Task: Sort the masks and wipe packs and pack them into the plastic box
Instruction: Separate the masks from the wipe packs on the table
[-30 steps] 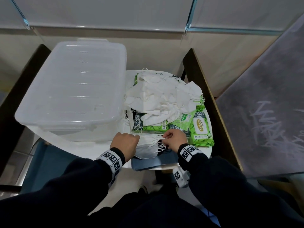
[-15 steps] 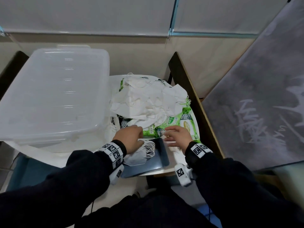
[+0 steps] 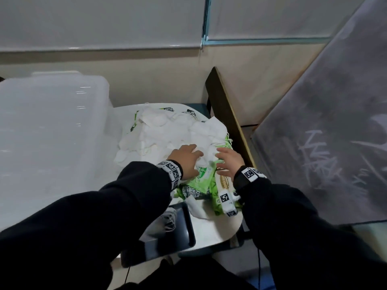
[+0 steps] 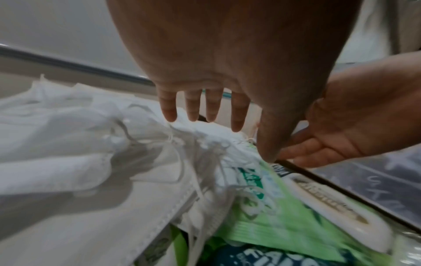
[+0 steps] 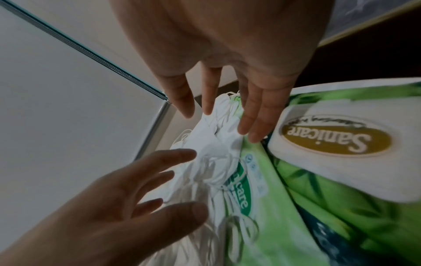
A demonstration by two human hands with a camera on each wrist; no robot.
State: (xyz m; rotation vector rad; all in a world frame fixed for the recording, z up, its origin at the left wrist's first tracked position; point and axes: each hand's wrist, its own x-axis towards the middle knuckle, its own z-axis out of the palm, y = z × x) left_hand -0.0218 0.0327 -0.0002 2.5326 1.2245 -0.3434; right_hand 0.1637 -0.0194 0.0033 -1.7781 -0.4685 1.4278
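A heap of white masks point(image 3: 167, 132) with loose ear loops lies on green wipe packs point(image 3: 201, 181) on a small white table point(image 3: 217, 225). The clear plastic box point(image 3: 48, 132) with its lid on stands to the left. My left hand point(image 3: 186, 158) hovers over the near edge of the heap, fingers straight and spread point(image 4: 200, 108), holding nothing. My right hand point(image 3: 228, 162) is beside it, fingers extended point(image 5: 248, 117) just above the masks point(image 5: 216, 136) and a Sanicare wipe pack point(image 5: 330, 142). One more mask point(image 3: 165, 222) lies near the table's front edge, on a dark tray.
A dark flat tray point(image 3: 165, 241) sits at the table's front edge. A dark wooden board point(image 3: 226, 114) rises along the table's right side, with a grey panel point(image 3: 326, 132) beyond it. A pale wall closes the back.
Both hands have left the single mask at the front edge and moved forward onto the heap, opening as they went. The head view has swung right and closer.
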